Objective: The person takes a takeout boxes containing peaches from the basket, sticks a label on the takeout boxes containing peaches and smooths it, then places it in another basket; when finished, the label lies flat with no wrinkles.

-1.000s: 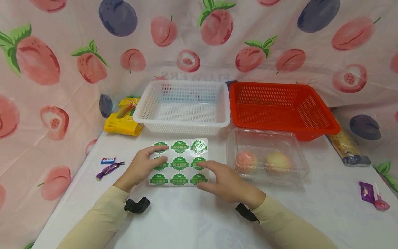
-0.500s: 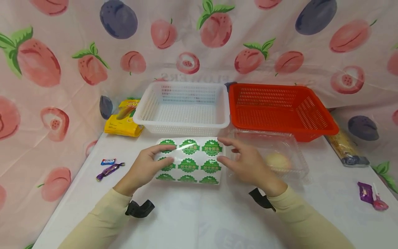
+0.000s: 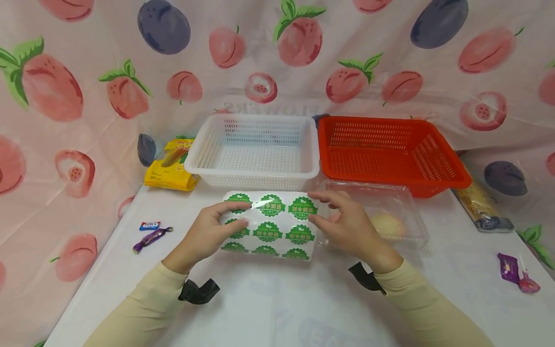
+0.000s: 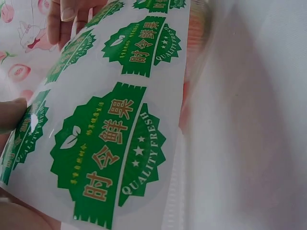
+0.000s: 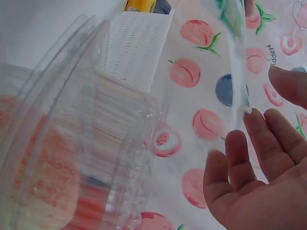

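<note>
My left hand (image 3: 204,236) pinches the left side of a white sheet of round green stickers (image 3: 284,239), thumb in front. The sheet is tilted up off the table and bends a little. In the left wrist view the stickers (image 4: 110,153) read "Quality Fresh". At the sheet's right edge are the thumb and fingertips of my right hand (image 3: 355,231). In the right wrist view its thumb (image 5: 290,88) stands apart from the fingers, with a fingertip right at the edge. Behind that hand sits a clear plastic clamshell box (image 3: 409,212) holding peach-like fruit (image 3: 387,224); the pinkish one is hidden in the head view.
A white basket (image 3: 260,180) and a red basket (image 3: 394,180) stand at the back. A yellow packet (image 3: 171,173) lies left, a long clear packet (image 3: 487,207) right. Wrapped candies (image 3: 151,238) lie at left; a purple candy (image 3: 508,267) and lollipop (image 3: 528,284) lie far right.
The sticker sheet has been lifted from lying flat, tilted up and shifted right. My left hand has moved slightly right with it; my right hand has moved right, to the sheet's right edge.
</note>
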Demonstrator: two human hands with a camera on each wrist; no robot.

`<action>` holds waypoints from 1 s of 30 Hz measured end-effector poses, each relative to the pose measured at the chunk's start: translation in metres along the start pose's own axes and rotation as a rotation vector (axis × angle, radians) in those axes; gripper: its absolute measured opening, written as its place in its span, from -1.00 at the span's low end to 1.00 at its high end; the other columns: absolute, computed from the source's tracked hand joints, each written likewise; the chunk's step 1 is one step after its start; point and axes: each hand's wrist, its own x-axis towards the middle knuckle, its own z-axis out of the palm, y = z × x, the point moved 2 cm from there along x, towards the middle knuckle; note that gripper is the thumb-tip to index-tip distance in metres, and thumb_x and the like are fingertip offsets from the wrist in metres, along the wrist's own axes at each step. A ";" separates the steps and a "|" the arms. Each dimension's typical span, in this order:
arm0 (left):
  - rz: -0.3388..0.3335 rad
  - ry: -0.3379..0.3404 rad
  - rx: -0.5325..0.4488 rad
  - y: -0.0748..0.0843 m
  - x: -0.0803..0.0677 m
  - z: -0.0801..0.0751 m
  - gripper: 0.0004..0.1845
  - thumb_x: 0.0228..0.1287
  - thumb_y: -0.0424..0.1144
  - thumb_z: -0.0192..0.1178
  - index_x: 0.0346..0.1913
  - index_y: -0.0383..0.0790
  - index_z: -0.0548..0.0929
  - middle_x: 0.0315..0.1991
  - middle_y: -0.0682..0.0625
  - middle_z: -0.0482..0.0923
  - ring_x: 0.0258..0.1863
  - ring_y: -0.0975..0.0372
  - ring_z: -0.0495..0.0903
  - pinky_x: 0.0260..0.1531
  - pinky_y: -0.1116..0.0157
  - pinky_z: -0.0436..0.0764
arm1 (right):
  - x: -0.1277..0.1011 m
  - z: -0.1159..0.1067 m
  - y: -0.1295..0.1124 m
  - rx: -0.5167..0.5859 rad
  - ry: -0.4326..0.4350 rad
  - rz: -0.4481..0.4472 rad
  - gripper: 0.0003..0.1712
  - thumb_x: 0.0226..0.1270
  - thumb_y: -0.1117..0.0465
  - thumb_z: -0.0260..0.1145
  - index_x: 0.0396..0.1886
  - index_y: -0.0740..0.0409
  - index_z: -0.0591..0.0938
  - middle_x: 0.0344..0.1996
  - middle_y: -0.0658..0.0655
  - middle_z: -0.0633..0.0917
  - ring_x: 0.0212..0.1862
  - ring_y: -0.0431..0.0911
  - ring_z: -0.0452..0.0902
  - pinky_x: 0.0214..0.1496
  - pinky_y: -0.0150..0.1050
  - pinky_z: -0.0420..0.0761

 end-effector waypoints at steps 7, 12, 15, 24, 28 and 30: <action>0.000 0.006 0.029 -0.002 0.002 0.001 -0.60 0.32 -0.25 0.34 0.20 -0.21 0.65 0.23 -0.06 0.56 0.27 0.08 0.44 0.24 0.00 0.42 | 0.000 0.001 0.001 -0.001 -0.001 -0.050 -0.59 0.19 0.34 0.49 0.07 0.22 0.69 0.06 0.16 0.67 0.08 0.04 0.52 -0.03 0.08 0.65; 0.011 -0.018 0.026 -0.002 0.003 0.000 -0.60 0.33 -0.24 0.34 0.20 -0.21 0.65 0.22 -0.04 0.57 0.27 0.09 0.45 0.26 -0.03 0.41 | 0.001 0.003 0.005 0.034 -0.062 -0.077 -0.63 0.19 0.36 0.49 0.02 0.18 0.72 0.04 0.11 0.63 0.02 0.03 0.53 -0.13 -0.01 0.69; 0.020 -0.035 0.017 -0.002 0.004 0.000 -0.61 0.33 -0.25 0.33 0.20 -0.22 0.65 0.22 -0.04 0.57 0.30 0.08 0.43 0.31 -0.02 0.36 | 0.002 0.004 0.007 0.038 -0.101 -0.061 -0.63 0.20 0.34 0.49 0.03 0.19 0.72 0.04 0.10 0.63 0.00 0.05 0.53 -0.10 0.00 0.67; -0.040 -0.029 0.043 -0.005 0.006 -0.002 -0.59 0.35 -0.21 0.33 0.23 -0.16 0.64 0.26 -0.05 0.54 0.23 0.08 0.47 0.24 -0.02 0.43 | -0.001 -0.023 -0.001 0.220 0.107 -0.137 -0.67 0.15 0.57 0.41 -0.06 0.37 0.68 -0.10 0.20 0.66 -0.17 -0.08 0.54 -0.13 -0.43 0.62; -0.061 -0.021 0.074 -0.009 0.005 -0.006 -0.58 0.34 -0.17 0.33 0.23 -0.13 0.64 0.27 -0.05 0.53 0.21 0.08 0.48 0.22 0.00 0.46 | 0.001 -0.043 0.002 0.189 0.141 -0.104 -0.64 0.16 0.58 0.42 -0.03 0.34 0.66 -0.15 0.17 0.68 -0.24 -0.18 0.56 -0.14 -0.50 0.61; -0.082 -0.031 0.062 -0.012 0.005 -0.007 -0.57 0.34 -0.16 0.33 0.24 -0.12 0.63 0.28 -0.06 0.51 0.16 0.09 0.51 0.14 0.06 0.53 | 0.000 -0.051 0.008 0.129 0.123 -0.058 -0.68 0.19 0.54 0.42 -0.04 0.32 0.67 -0.17 0.15 0.70 -0.26 -0.23 0.59 -0.14 -0.51 0.61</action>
